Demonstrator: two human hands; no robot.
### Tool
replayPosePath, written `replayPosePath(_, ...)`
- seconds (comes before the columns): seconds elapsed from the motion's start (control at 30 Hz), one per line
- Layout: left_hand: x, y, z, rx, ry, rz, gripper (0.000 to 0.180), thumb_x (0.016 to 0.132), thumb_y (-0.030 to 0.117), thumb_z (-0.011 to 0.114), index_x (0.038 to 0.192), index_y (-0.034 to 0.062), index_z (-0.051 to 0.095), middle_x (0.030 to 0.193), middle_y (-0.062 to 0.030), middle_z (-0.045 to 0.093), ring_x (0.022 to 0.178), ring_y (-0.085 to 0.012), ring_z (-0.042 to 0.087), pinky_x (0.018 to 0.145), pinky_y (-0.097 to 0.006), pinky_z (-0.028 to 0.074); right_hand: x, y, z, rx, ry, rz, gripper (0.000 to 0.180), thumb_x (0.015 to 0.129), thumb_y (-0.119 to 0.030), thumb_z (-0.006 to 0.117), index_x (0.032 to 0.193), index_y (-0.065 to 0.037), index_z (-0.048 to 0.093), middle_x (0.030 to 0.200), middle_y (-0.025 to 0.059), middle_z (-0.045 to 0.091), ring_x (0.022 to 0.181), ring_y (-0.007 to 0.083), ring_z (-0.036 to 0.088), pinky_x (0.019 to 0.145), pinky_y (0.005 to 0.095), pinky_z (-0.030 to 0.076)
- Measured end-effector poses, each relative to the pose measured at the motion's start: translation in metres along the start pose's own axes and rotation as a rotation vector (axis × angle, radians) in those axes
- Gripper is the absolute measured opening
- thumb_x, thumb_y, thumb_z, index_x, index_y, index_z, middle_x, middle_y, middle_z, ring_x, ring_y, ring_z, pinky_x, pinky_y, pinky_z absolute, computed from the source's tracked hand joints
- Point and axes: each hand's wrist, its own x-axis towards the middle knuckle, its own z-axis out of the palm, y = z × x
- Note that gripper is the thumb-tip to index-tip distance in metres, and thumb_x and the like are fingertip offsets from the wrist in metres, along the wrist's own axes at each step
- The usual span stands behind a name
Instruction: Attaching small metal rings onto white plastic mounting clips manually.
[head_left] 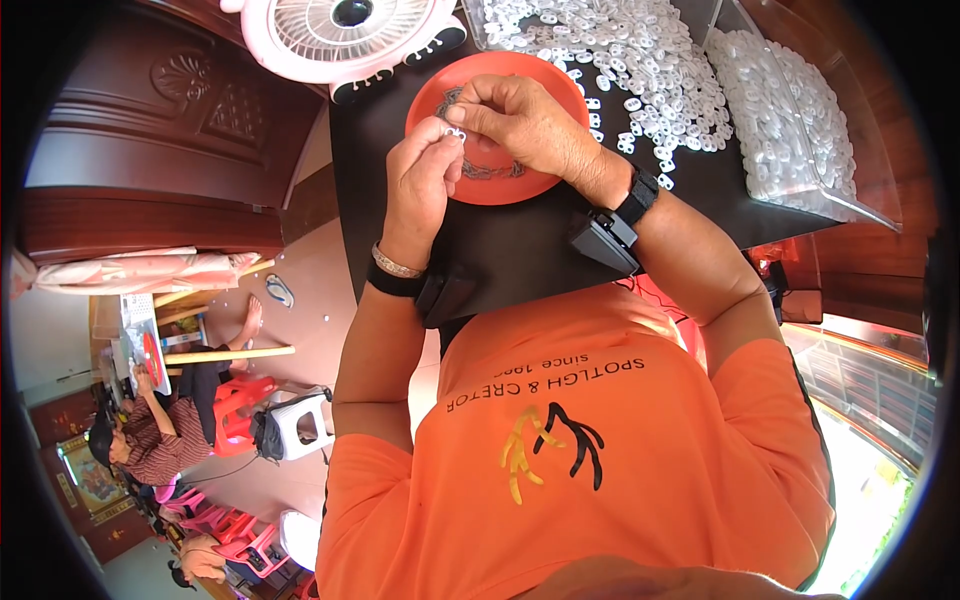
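Observation:
Both of my hands meet above an orange plate (520, 185) on the black table (520, 250). My left hand (420, 175) and my right hand (525, 120) pinch one small white plastic part (455, 132) between their fingertips. Small dark metal pieces (490, 170) lie in the plate, partly hidden by my hands. Just beyond the plate is a loose heap of several white plastic parts (640, 60). Each wrist carries a black band with a small black device.
A clear bin (800, 110) full of white parts stands at the far right. A pink and white fan (345, 30) sits at the table's far left corner. Dark wooden furniture (150, 150) is on the left. Another person (150, 435) sits low left near red stools (240, 400).

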Motion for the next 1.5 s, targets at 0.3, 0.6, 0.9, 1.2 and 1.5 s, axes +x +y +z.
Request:
replayPosePath(0.3, 0.001, -0.004, -0.003, -0.046, -0.001, 0.028, 0.019, 0.088, 0.015, 0.048, 0.073, 0.0037, 0.05, 0.06, 0.0009, 0.045, 0.051, -0.0053, 0.039, 0.045, -0.02, 0.03, 0.002, 0.006, 0.0, -0.023, 0.022, -0.016, 0.022, 0.091, -0.023, 0.061, 0.084, -0.002, 0.062, 0.064, -0.0003, 0.057, 0.053, 0.0049, 0.05, 0.043, 0.0217, 0.041)
replayPosePath(0.6, 0.0, -0.005, -0.001, -0.031, -0.012, 0.009, 0.02, 0.089, 0.016, 0.046, 0.073, 0.0047, 0.049, 0.06, 0.0006, 0.044, 0.052, -0.006, 0.038, 0.047, -0.02, 0.03, 0.002, 0.01, 0.001, -0.036, 0.015, -0.034, 0.023, 0.091, -0.023, 0.06, 0.083, -0.002, 0.061, 0.061, 0.0006, 0.056, 0.052, 0.0055, 0.05, 0.042, 0.0236, 0.04)
replayPosePath(0.9, -0.001, -0.002, 0.004, -0.023, 0.019, -0.003, 0.02, 0.088, 0.015, 0.044, 0.072, 0.0048, 0.048, 0.06, 0.0004, 0.042, 0.052, -0.0064, 0.036, 0.047, -0.021, 0.028, -0.002, -0.004, 0.0, -0.114, -0.041, 0.086, 0.02, 0.094, -0.02, 0.057, 0.087, -0.001, 0.061, 0.071, -0.0014, 0.057, 0.065, 0.0045, 0.05, 0.058, 0.0218, 0.042)
replayPosePath(1.2, 0.003, -0.008, 0.004, -0.044, 0.044, -0.009, 0.015, 0.088, 0.013, 0.05, 0.077, 0.0038, 0.055, 0.061, 0.002, 0.045, 0.051, -0.0044, 0.039, 0.045, -0.019, 0.029, -0.005, -0.019, -0.004, -0.154, 0.007, 0.124, 0.019, 0.09, -0.021, 0.062, 0.088, -0.002, 0.065, 0.071, -0.0008, 0.059, 0.062, 0.0034, 0.05, 0.049, 0.0203, 0.041)
replayPosePath(1.5, 0.008, -0.009, 0.005, -0.159, 0.038, -0.023, 0.018, 0.088, 0.014, 0.049, 0.072, 0.0053, 0.051, 0.06, -0.0003, 0.048, 0.05, -0.0065, 0.042, 0.046, -0.02, 0.032, 0.004, -0.041, -0.051, -0.563, 0.327, -0.119, 0.027, 0.081, -0.032, 0.065, 0.088, -0.006, 0.07, 0.071, 0.0112, 0.066, 0.067, 0.0251, 0.064, 0.067, 0.0343, 0.05)
